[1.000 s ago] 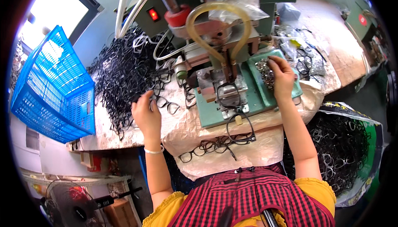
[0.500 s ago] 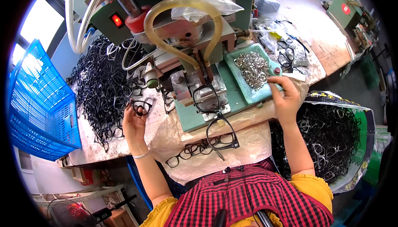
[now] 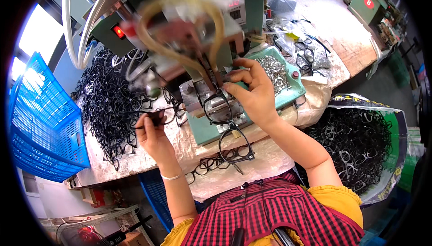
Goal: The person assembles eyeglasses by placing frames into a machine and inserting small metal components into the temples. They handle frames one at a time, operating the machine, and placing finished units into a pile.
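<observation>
My left hand (image 3: pixel 155 140) is closed on a black eyeglass frame (image 3: pixel 169 114) beside the pile, its rims standing out past my fingertips. My right hand (image 3: pixel 256 93) reaches to the bench machine, thumb and forefinger pinched close to its copper-coloured prongs (image 3: pixel 209 77); whatever they hold is too small to make out. Just beneath these prongs, another black eyeglass frame (image 3: pixel 236 145) sits in the metal fixture (image 3: pixel 225 113), one rim up against the metal and the other hanging toward me. The machine's head (image 3: pixel 180 43) with its yellowish hose (image 3: pixel 218 25) is blurred.
Behind my right hand is a green tray (image 3: pixel 294 91) of small metal pieces. A heap of black frames (image 3: pixel 108 106) covers the left of the bench, near a blue crate (image 3: pixel 45 124). Several frames (image 3: pixel 202 167) lie along the front edge. A sack (image 3: pixel 398 156) of frames stands right.
My right hand has gone from the metal-piece tray leftward to the machine's prongs. My left hand now holds its eyeglass frame a little nearer the fixture. The view has shifted slightly.
</observation>
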`<state>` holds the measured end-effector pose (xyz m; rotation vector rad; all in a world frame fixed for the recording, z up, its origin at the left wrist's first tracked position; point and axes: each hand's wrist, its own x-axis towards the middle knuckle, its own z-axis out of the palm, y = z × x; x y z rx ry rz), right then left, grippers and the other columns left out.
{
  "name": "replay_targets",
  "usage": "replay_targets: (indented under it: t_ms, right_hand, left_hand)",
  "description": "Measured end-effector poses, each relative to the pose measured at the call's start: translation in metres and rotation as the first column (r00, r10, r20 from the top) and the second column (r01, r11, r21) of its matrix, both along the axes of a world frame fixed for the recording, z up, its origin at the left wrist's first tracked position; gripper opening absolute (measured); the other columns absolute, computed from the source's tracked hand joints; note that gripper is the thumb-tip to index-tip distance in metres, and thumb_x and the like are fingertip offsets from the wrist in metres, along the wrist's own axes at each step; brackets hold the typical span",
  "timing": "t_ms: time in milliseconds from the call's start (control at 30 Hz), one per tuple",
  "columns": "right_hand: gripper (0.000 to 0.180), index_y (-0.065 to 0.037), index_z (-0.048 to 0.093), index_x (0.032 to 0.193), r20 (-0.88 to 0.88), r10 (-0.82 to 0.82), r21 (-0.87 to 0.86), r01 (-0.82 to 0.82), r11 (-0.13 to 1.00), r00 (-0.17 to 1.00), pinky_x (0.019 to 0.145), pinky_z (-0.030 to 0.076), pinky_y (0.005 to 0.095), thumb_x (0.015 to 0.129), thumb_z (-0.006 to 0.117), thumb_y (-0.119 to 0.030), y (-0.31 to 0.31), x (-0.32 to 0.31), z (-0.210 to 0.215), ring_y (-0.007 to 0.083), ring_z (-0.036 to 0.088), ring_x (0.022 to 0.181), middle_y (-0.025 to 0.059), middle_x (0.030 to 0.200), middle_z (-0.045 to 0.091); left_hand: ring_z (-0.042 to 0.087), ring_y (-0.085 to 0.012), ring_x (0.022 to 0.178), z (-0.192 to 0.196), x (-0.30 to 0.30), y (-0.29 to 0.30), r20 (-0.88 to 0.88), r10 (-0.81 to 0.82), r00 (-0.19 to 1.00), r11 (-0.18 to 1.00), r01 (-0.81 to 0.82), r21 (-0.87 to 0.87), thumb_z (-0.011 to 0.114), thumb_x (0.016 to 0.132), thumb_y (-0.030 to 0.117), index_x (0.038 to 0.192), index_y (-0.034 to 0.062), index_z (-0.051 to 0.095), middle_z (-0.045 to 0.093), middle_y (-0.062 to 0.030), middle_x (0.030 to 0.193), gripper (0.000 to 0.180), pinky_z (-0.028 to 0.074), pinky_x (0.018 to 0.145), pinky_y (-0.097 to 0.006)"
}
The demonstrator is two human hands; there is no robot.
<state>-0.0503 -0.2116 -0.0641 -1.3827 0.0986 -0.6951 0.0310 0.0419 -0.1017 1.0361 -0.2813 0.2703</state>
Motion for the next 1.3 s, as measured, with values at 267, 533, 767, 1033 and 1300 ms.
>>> replay_targets:
  t_ms: [267,533,767,1033,1300]
  right_hand:
    - [0.055,0.004,0.046,0.137,-0.066,0.143,0.225,-0.125,0.966,0.988,0.095,0.045,0.0289,0.087,0.068,-0.003,0.020,-0.028,0.043,0.0132,0.061,0.107,0.0107,0.112,0.071]
    - [0.062,0.006,0.043,0.140,-0.121,0.162,0.149,-0.143,0.978,0.979,0.095,0.046,0.0279,0.085,0.071,-0.001,0.016,-0.012,0.044,0.0127,0.061,0.105,0.0077,0.108,0.071]
    - [0.052,0.002,0.056,0.131,-0.018,0.053,0.366,-0.043,0.930,0.998,0.090,0.048,0.0253,0.083,0.075,0.000,0.032,-0.005,0.020,0.0101,0.062,0.101,0.0071,0.099,0.073]
    - [0.049,0.005,0.052,0.138,0.007,0.166,0.466,-0.150,0.872,0.986,0.099,0.049,0.0322,0.090,0.060,0.004,0.028,-0.030,0.049,0.0188,0.064,0.112,0.0128,0.122,0.067]
    - [0.025,-0.012,0.075,0.105,-0.058,-0.636,-0.908,0.223,0.353,0.770,0.109,0.041,0.0457,0.080,0.075,-0.017,-0.100,-0.022,-0.051,0.0401,0.049,0.134,0.0236,0.131,0.061]
  left_hand:
    - [0.062,-0.0234,0.093,0.104,-0.062,-0.031,0.623,-0.069,0.779,0.986,-0.041,0.161,0.054,0.104,0.024,0.111,0.0061,0.056,0.061,-0.0129,0.103,0.020,0.056,0.082,-0.041]
    - [0.064,-0.0272,0.095,0.071,-0.061,-0.068,0.484,-0.209,0.850,0.948,0.055,0.314,0.064,0.098,0.015,0.106,-0.0003,0.062,0.067,-0.0193,0.101,0.017,0.054,0.087,-0.044]
    - [0.066,-0.0263,0.103,0.104,-0.006,-0.047,0.562,-0.032,0.827,0.981,-0.080,0.174,0.057,0.102,0.009,0.116,0.0010,0.060,0.067,-0.0158,0.109,0.017,0.058,0.083,-0.041]
    - [0.070,-0.0260,0.091,0.115,-0.028,-0.060,0.553,-0.179,0.814,0.969,0.048,0.244,0.065,0.090,-0.008,0.105,-0.0058,0.065,0.071,-0.0209,0.103,0.014,0.058,0.085,-0.037]
    - [0.065,-0.0237,0.087,0.082,-0.047,-0.073,0.694,-0.529,0.488,0.617,-0.340,0.710,0.077,0.066,0.006,0.100,0.0120,0.077,0.074,-0.0020,0.105,0.034,0.054,0.088,-0.043]
